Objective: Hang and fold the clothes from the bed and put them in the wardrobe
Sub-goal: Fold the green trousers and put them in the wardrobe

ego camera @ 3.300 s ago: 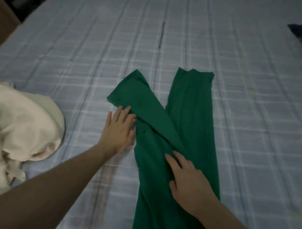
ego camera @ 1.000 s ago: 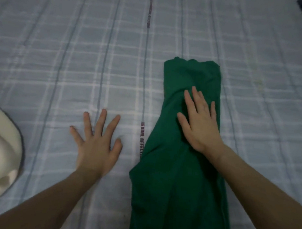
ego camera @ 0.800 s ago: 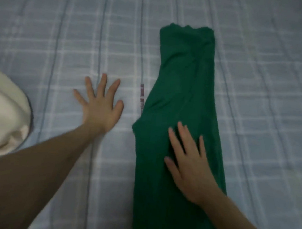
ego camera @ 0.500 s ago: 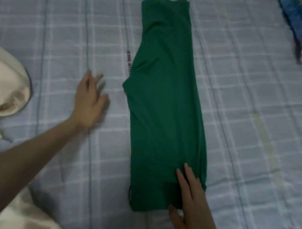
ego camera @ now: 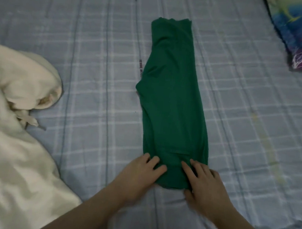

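Head view is showing a green garment (ego camera: 173, 101) lying folded into a long narrow strip on the checked bed sheet (ego camera: 97, 56). Both hands are gripping its near end: the left hand (ego camera: 140, 173) is curling its fingers over the left corner, and the right hand (ego camera: 204, 183) is pinching the right corner. A cream garment (ego camera: 14, 121) is lying crumpled at the left, well apart. A colourful pillow (ego camera: 301, 30) is sitting at the far right.

The folded garment (ego camera: 173, 101) lies lengthwise mid-bed (ego camera: 100, 59), and both hands sit at its near end: left hand (ego camera: 140, 175) on the left corner, right hand (ego camera: 206, 185) on the right. A crumpled garment (ego camera: 14, 121) sprawls far left; a pillow (ego camera: 297, 33) sits at the far right corner.
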